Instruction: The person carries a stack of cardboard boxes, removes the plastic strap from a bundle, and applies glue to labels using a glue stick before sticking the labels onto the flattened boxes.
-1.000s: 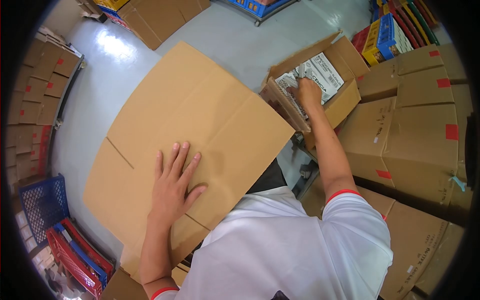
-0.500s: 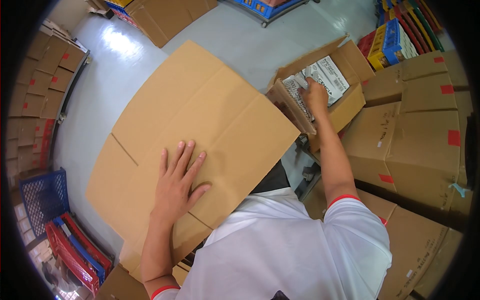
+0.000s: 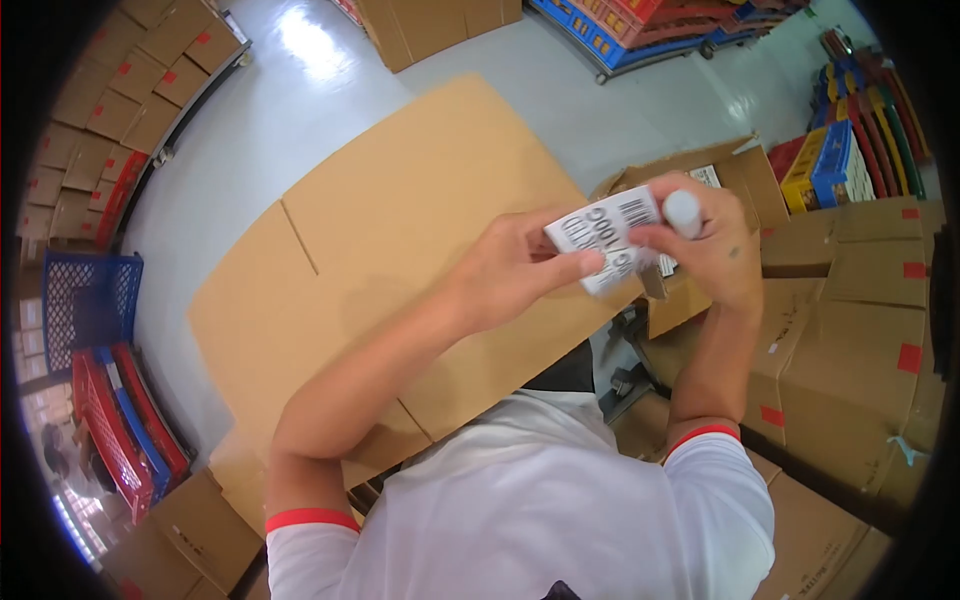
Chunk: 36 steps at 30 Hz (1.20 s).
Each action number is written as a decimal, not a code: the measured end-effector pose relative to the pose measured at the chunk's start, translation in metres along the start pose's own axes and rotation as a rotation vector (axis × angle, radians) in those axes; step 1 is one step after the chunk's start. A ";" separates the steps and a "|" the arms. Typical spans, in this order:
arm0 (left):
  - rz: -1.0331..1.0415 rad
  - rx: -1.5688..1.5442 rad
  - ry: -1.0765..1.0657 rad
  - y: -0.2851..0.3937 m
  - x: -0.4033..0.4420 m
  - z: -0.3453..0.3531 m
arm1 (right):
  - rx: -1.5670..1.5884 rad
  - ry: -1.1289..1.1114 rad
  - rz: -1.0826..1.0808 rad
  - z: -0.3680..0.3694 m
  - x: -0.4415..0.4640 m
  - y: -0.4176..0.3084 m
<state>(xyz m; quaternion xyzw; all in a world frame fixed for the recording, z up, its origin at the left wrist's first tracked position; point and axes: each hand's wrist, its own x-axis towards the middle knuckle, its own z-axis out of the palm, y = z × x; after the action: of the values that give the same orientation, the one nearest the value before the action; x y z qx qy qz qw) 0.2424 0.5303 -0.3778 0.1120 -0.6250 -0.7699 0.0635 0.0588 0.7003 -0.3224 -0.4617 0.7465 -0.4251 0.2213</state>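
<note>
My left hand [image 3: 505,265] pinches the left side of a white printed label [image 3: 607,235] with a barcode and "100G" on it. At the label's other side, my right hand [image 3: 715,240] grips it between thumb and fingers. That same hand also has a white, round-ended object [image 3: 683,212] in it, whose kind I cannot make out. Below the hands lies a large flat cardboard carton [image 3: 400,190]. Partly hidden behind my right hand stands an open cardboard box [image 3: 765,185] with white printed items inside.
Stacked cartons [image 3: 850,340] with red tape line the right side. More cartons [image 3: 130,85] rise at the far left, near a blue crate [image 3: 90,300] and red trays [image 3: 110,430]. Coloured crates [image 3: 640,25] on a wheeled dolly stand at the back.
My right hand has come out of the open box with the label and the white object. My left hand has lifted off the flat carton and taken hold of the label.
</note>
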 end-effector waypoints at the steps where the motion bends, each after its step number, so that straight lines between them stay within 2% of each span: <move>1: -0.053 -0.100 -0.035 0.001 0.005 0.003 | -0.003 -0.007 -0.009 0.010 0.005 -0.011; 3: -0.105 -0.202 -0.071 0.001 0.009 0.000 | -0.278 0.135 -0.204 0.025 0.012 -0.030; 4: -0.112 -0.141 -0.013 0.001 0.008 -0.003 | -0.278 0.130 -0.203 0.026 0.012 -0.029; 6: -0.121 -0.082 0.051 -0.002 0.003 -0.008 | -0.386 0.066 -0.406 0.031 0.014 -0.022; 12: -0.172 -0.081 0.098 -0.010 0.001 -0.022 | -0.551 0.083 -0.520 0.042 0.020 -0.004; 22: -0.223 -0.104 0.134 -0.022 0.005 -0.024 | -0.602 0.136 -0.556 0.047 0.012 0.009; 25: -0.210 -0.104 0.140 -0.026 0.003 -0.023 | -0.453 0.136 -0.421 0.053 0.012 0.008; 27: -0.187 -0.106 0.141 -0.030 0.002 -0.021 | 0.004 0.073 -0.025 0.057 0.011 0.007; 30: -0.123 -0.097 0.116 -0.032 0.003 -0.015 | 0.069 0.058 0.010 0.044 0.007 0.017; 31: -0.076 -0.070 0.100 -0.029 0.000 -0.014 | 0.033 0.143 0.017 0.031 0.005 0.021; 34: -0.034 0.023 0.062 -0.046 -0.001 -0.022 | 0.063 0.311 0.167 -0.047 -0.006 0.041; 36: -0.027 0.099 0.048 -0.050 0.001 -0.026 | -0.007 0.336 0.271 -0.092 -0.011 0.067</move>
<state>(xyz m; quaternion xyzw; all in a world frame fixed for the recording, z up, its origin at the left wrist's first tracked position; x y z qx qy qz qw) 0.2502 0.5163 -0.4315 0.1418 -0.6590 -0.7359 0.0627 -0.0357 0.7631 -0.3293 -0.2804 0.8295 -0.4600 0.1473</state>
